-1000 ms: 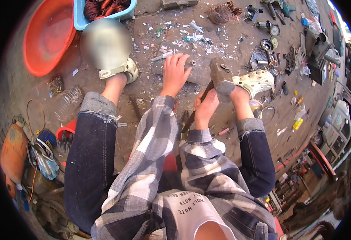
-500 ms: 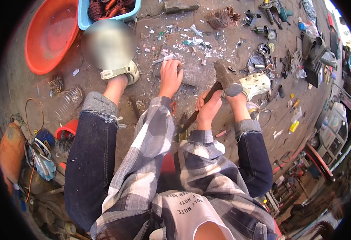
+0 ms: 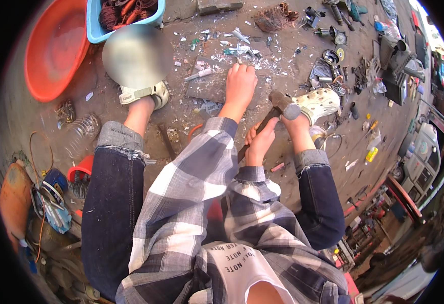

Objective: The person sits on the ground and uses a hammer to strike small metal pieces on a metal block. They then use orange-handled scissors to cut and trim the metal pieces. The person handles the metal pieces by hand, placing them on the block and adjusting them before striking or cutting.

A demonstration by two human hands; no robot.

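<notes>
My right hand (image 3: pixel 260 144) is wrapped round the handle of a sledgehammer with a dark, worn head (image 3: pixel 285 105). The head is raised near my right shoe. My left hand (image 3: pixel 240 85) reaches over the far right part of a flat, dark slab (image 3: pixel 206 90), its fingers bent down and close together. Whatever they pinch, if anything, is hidden. A pale, tube-like piece (image 3: pixel 198 75) lies on the slab, left of my left hand. Broken white and greenish scraps (image 3: pixel 242 50) are scattered just beyond my fingertips.
A red basin (image 3: pixel 55 55) and a light-blue tub (image 3: pixel 96 29) of reddish-brown coils stand at far left. A copper wire bundle (image 3: pixel 277 17) lies beyond the scraps. Metal parts (image 3: pixel 332 34) spread over the far right ground. My shoes (image 3: pixel 320 104) flank the slab.
My left hand has moved right and a little farther away across the slab, leaving the pale tube behind. The hammer head appears slightly smaller and higher. The view has shifted a little.
</notes>
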